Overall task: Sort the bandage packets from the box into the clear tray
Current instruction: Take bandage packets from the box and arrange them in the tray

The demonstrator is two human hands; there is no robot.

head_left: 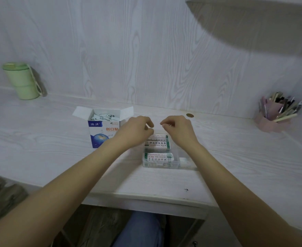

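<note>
1. Two bare forearms reach out from the near edge of the pale wood-grain table [39,148], above a knee in blue jeans.
2. Next comes the clear plastic tray [183,162], already holding several white, green-printed bandage packets [157,158] stacked flat in its left part; its right compartment shows only a small white item I cannot identify.
3. Over the tray's far end, the left hand [135,130] and right hand [177,128] meet with fingers curled. Something small and pale may be pinched at the left fingertips, but whether either hand truly grasps a packet I cannot tell.
4. Just left of the tray stands the open blue-and-white cardboard box [102,129], flaps up, with many packets still inside.
5. By my reckoning the sorting is underway but far from finished: some are in the tray, most remain in the box.
6. Farther back sit a green lidded cup [22,81] at left and a pink pen holder [273,118] at right.
</note>
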